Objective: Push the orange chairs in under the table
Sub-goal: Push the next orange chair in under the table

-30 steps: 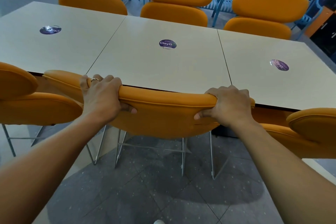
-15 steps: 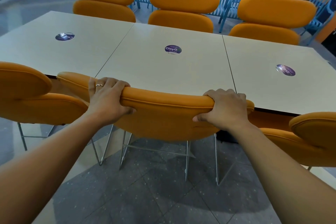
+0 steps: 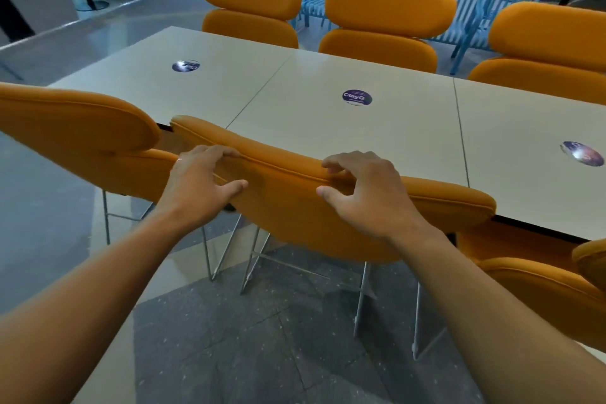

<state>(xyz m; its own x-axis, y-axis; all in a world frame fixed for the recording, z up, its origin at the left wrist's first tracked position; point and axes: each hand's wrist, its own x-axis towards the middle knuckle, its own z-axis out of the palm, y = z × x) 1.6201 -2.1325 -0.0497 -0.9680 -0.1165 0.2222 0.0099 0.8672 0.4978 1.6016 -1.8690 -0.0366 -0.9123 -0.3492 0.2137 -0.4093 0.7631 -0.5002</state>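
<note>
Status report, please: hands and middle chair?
Left hand loosely grips middle padded orange chair by backrest; right hand open just above. Chair in at pale table. Neighbour chairs close.

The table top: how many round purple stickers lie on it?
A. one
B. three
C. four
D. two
B: the table top is made of three panels and each carries one round sticker, namely the left sticker, the middle sticker and the right sticker.
</note>
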